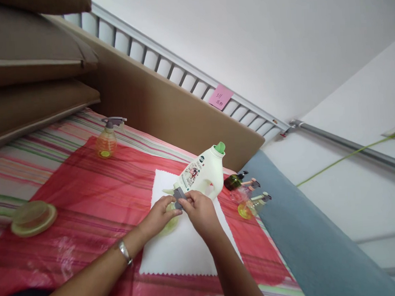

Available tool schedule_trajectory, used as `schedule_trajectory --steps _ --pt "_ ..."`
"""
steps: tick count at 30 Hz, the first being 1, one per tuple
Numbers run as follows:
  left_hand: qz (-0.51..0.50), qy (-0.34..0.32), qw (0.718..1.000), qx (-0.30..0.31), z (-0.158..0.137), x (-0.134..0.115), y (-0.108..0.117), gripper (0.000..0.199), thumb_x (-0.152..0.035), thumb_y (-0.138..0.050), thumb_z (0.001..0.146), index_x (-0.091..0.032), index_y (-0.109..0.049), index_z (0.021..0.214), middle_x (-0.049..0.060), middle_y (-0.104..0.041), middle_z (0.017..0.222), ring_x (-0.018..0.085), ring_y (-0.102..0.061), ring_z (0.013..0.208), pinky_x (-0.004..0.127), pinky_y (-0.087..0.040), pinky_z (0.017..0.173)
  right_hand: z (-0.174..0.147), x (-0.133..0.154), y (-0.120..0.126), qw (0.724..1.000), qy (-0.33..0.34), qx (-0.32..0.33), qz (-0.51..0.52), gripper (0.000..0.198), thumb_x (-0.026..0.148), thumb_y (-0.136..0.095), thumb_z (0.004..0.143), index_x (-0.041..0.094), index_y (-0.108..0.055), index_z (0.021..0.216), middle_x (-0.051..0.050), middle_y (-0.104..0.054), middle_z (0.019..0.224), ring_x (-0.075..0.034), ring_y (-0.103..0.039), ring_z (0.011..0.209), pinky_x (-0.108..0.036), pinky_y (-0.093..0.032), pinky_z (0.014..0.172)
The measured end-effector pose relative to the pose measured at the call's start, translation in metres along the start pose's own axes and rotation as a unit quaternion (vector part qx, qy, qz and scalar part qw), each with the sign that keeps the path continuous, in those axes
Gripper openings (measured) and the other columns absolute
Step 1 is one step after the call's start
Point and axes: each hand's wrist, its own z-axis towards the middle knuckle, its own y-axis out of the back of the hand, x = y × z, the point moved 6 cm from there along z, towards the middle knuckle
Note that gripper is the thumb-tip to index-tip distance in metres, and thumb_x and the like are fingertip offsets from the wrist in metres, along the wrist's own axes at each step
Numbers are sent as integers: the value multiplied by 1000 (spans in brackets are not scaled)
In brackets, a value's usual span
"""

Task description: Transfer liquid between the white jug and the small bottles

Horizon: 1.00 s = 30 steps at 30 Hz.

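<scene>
Seeing just part of the small bottle [169, 226] behind the left hand [159, 216]; can't read fine print on the jug [214, 166]; losing the brown stack [23, 38] off the left edge, forearms [91, 277] off the bottom.

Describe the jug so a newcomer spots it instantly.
On the red sheet lies a white zigzag-edged cloth. At its far end, past the left hand and right hand, is the pale jug. Unlike the small bottles nearby, it has a loop handle and green top.

Homelike room: striped cloth [33, 153], radiator [170, 68]
</scene>
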Motion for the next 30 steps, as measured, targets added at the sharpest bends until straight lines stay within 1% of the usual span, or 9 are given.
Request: schedule_trajectory --steps 3,6,9,13,15,18,21,26,30 --pt "13 -22 999 46 0 -3 -2 22 -33 -58 77 -21 -64 94 4 -66 99 22 -56 99 34 -40 89 -1 -2 0 1000 2 -1 3 17 32 -52 79 19 -63 78 -2 -62 72 -17 -55 70 -25 -36 62" --pt "61 8 998 -26 -2 1 1 35 -37 -69 67 -19 -61 97 6 -65 99 24 -56 95 35 -42 84 -2 -2 -1 1000 0 -1 5 18 33 -51 80 19 -62 77 -2 -62 71 -16 -55 69 -25 -36 61" --pt "71 29 995 -70 -2 6 4 33 -36 -70 66 -17 -61 91 7 -65 92 24 -57 90 35 -43 82 -1 -1 -1 1000 -2 -1 4 17 32 -51 80 19 -62 75 -1 -61 68 -16 -55 67 -25 -36 60" --pt "10 -2 999 38 3 1 1 22 -31 -62 73 -19 -64 92 5 -67 98 23 -57 96 34 -40 88 0 -1 1 1000 -3 0 3 17 32 -51 80 20 -62 75 -1 -62 68 -16 -56 67 -24 -37 60" --pt "10 -10 998 69 3 -2 1 26 -32 -62 74 -21 -64 97 5 -66 102 23 -56 100 33 -39 90 -1 -1 2 1000 -4 1 3 17 32 -51 80 19 -62 77 -2 -63 70 -17 -57 68 -25 -37 60" --pt "55 18 998 13 1 -1 3 42 -36 -72 64 -18 -62 101 7 -65 101 24 -56 96 34 -41 86 -2 0 2 1000 -6 1 3 18 32 -51 80 19 -63 77 -3 -64 71 -17 -57 69 -25 -38 60" --pt "77 38 995 -47 -1 3 2 37 -40 -71 65 -15 -62 91 8 -66 92 25 -58 88 34 -43 79 -3 0 1 1000 -6 3 2 18 31 -51 80 19 -62 75 -3 -64 70 -16 -56 68 -25 -37 59" --pt "59 -10 998 -6 3 -1 0 23 -33 -68 69 -18 -65 86 6 -67 91 23 -57 91 33 -42 82 -1 1 -1 1000 -3 10 1 18 32 -50 80 19 -62 76 -2 -64 70 -16 -56 67 -24 -37 60" --pt "18 -18 999 39 5 -1 1 27 -28 -66 70 -20 -67 96 5 -68 98 23 -56 97 33 -40 88 -1 2 0 1000 -2 8 -4 17 31 -50 80 19 -61 75 -2 -62 68 -16 -56 66 -24 -36 59"
